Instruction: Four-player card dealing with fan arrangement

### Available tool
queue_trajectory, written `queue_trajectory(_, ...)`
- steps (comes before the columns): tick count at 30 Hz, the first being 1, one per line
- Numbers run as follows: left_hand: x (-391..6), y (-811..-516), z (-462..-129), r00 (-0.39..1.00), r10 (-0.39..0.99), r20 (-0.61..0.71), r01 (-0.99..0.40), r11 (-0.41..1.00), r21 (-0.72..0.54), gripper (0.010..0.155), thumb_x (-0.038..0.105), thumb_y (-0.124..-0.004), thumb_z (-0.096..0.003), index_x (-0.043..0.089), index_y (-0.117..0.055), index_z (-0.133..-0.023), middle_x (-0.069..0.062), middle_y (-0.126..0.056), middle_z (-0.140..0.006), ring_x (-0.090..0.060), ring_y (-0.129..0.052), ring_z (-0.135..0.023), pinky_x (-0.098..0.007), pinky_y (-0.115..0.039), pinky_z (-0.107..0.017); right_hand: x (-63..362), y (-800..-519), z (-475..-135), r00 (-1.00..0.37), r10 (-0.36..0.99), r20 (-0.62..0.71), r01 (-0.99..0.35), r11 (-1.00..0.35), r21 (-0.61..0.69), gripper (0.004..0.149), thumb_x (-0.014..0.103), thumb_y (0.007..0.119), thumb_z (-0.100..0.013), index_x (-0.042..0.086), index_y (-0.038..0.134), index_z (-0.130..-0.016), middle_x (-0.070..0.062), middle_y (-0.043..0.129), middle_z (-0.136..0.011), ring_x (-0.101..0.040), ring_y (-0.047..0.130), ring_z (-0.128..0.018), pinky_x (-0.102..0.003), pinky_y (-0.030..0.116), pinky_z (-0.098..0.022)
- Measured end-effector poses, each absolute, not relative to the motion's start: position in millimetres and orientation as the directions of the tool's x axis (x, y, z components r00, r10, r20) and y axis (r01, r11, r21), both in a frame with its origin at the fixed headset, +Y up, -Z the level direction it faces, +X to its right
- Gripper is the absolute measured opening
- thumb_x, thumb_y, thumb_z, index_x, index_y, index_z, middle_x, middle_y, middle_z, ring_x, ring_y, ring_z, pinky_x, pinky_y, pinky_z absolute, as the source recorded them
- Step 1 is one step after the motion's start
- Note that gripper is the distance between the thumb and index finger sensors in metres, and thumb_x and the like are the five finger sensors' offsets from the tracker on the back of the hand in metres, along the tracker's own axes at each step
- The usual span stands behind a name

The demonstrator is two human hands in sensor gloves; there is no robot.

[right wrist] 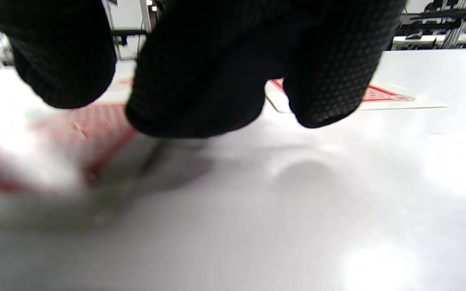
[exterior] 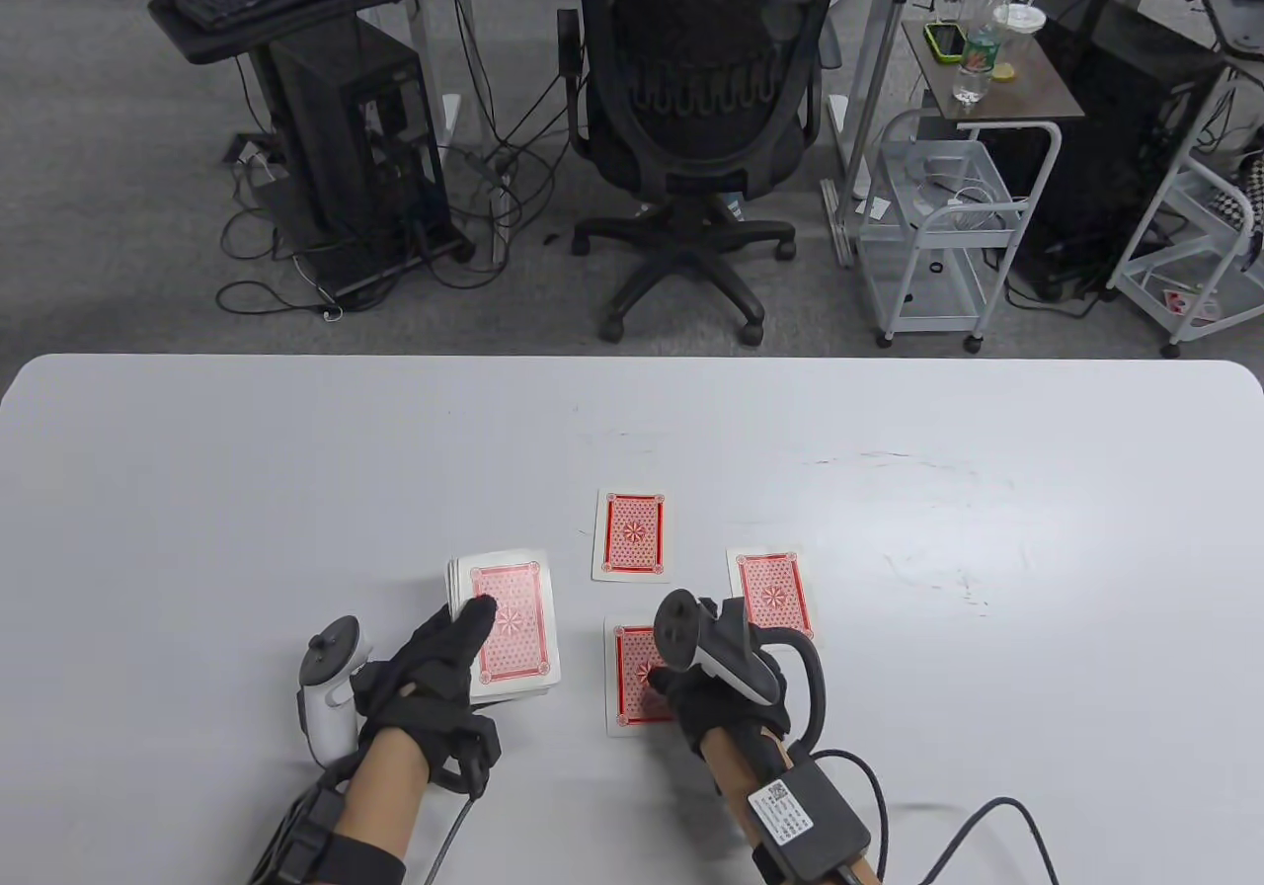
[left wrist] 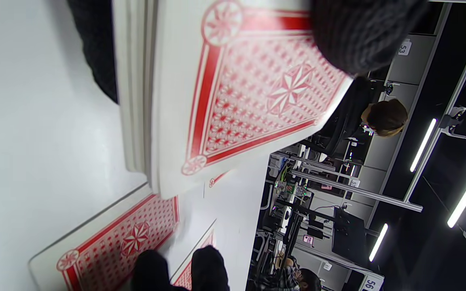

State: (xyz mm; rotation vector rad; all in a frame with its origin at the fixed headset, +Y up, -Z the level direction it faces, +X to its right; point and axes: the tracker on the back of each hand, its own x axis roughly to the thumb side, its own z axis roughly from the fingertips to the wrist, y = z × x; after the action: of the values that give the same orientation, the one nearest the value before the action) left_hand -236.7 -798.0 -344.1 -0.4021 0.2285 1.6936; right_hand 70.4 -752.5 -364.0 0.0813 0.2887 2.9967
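Room: office clutter behind, a chair (exterior: 706,124) and a white cart (exterior: 938,223) past the far edge of the white surface (exterior: 296,470).

Deck: face-down stack (exterior: 506,628) near the front edge, left of middle. My left hand (exterior: 434,678) is curled round it, thumb lying across the top card.

Dealt so far: three single red-backed cards, well apart from each other. Far card (exterior: 630,535) toward the middle, right card (exterior: 771,592) just beyond my right hand, near card (exterior: 637,678) closest to the front edge.

Right hand (exterior: 711,687): fingertips (right wrist: 200,109) down on the near card. Pressing or pinching, can't tell, it's too blurry up close.

Progress: my guess is first round, one pile still missing.

Risk: these cards look slick on this surface, so a sloppy release could skate the near card off its spot. Thumbing the deck carelessly could push off two at once.

Containers: none in play. Can't make out the cart's contents.
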Motion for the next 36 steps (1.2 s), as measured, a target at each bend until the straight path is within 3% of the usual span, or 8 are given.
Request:
queue_trajectory(5,-218,-794,-340,-0.162,0.91,-0.381,-0.963,-0.23,-0.14,0.053,0.055,-0.079,-0.0508,0.03,-0.07,-0.096,0.006,-0.089,-0.092,-0.027,-0.102,-0.073,-0.046,-0.088,-0.051,68,-733,-361,-0.803,0.579,0.138,-0.553,-0.812,0.188,0.072,0.052,0.076,-0.054,0.004,0.058,-0.105,-0.014,0.08,-0.085,-0.024,0.101,-0.053,-0.056,0.074,-0.051)
queue_trajectory(9,-203,-788,-338,-0.168,0.909,-0.381,-0.95,-0.252,-0.182,0.052,0.056,-0.079,-0.051,0.031,-0.07,-0.096,0.007,-0.089,-0.092,-0.027,-0.102,-0.073,-0.046,-0.088,-0.051,54,-726,-360,-0.64,0.747,0.182,-0.702,-0.664,0.257,0.076,0.055,0.079,-0.052,0.005,0.056,-0.105,-0.013,0.075,-0.089,-0.029,0.097,-0.064,-0.061,0.071,-0.053)
queue_trajectory(12,-197,-782,-336,-0.145,0.92,-0.364,-0.951,-0.231,-0.207,0.052,0.056,-0.079,-0.0508,0.032,-0.07,-0.096,0.008,-0.09,-0.091,-0.025,-0.103,-0.073,-0.044,-0.089,-0.051,49,-729,-360,-0.532,0.835,0.142,-0.788,-0.549,0.278,0.07,0.048,0.086,-0.05,0.006,0.06,-0.099,-0.007,0.079,-0.08,-0.023,0.099,-0.055,-0.059,0.072,-0.052)
queue_trajectory(19,-208,-772,-332,-0.098,0.928,-0.36,-0.958,-0.185,-0.217,0.052,0.056,-0.08,-0.0497,0.032,-0.071,-0.095,0.008,-0.091,-0.09,-0.025,-0.103,-0.073,-0.044,-0.089,-0.051,49,-730,-361,-0.485,0.865,0.127,-0.83,-0.502,0.243,0.058,0.04,0.093,-0.044,0.007,0.075,-0.089,-0.004,0.091,-0.065,-0.018,0.107,-0.041,-0.058,0.076,-0.051)
queue_trajectory(24,-224,-791,-331,-0.256,0.874,-0.414,-0.924,-0.347,-0.163,0.052,0.054,-0.081,-0.0499,0.029,-0.074,-0.095,0.005,-0.092,-0.089,-0.028,-0.104,-0.069,-0.045,-0.091,-0.046,39,-732,-367,-0.44,0.89,0.116,-0.84,-0.454,0.297,0.065,0.033,0.091,-0.045,0.0,0.065,-0.096,-0.003,0.092,-0.066,-0.02,0.109,-0.045,-0.058,0.075,-0.052)
queue_trajectory(28,-252,-784,-340,-0.173,0.918,-0.356,-0.954,-0.247,-0.172,0.051,0.055,-0.08,-0.0507,0.03,-0.073,-0.095,0.006,-0.092,-0.089,-0.026,-0.105,-0.07,-0.043,-0.092,-0.046,27,-728,-373,-0.465,0.875,0.135,-0.822,-0.483,0.301,0.066,0.033,0.088,-0.047,-0.001,0.062,-0.097,-0.001,0.092,-0.067,-0.019,0.109,-0.045,-0.056,0.077,-0.051)
queue_trajectory(33,-302,-789,-336,-0.287,0.892,-0.35,-0.957,-0.279,0.074,0.051,0.055,-0.08,-0.0512,0.03,-0.072,-0.096,0.006,-0.091,-0.09,-0.026,-0.104,-0.07,-0.044,-0.091,-0.047,10,-721,-396,-0.556,0.825,0.101,-0.777,-0.559,0.288,0.072,0.034,0.089,-0.048,-0.002,0.056,-0.101,-0.001,0.09,-0.068,-0.014,0.103,-0.032,-0.05,0.079,-0.045)
queue_trajectory(36,-327,-794,-334,-0.313,0.88,-0.356,-0.948,-0.265,0.177,0.051,0.056,-0.079,-0.0518,0.031,-0.071,-0.096,0.006,-0.09,-0.091,-0.026,-0.104,-0.071,-0.043,-0.091,-0.048,-13,-724,-414,-0.715,0.694,0.081,-0.643,-0.699,0.312,0.075,0.033,0.086,-0.05,-0.003,0.048,-0.103,-0.003,0.085,-0.073,-0.012,0.102,-0.032,-0.05,0.078,-0.045)
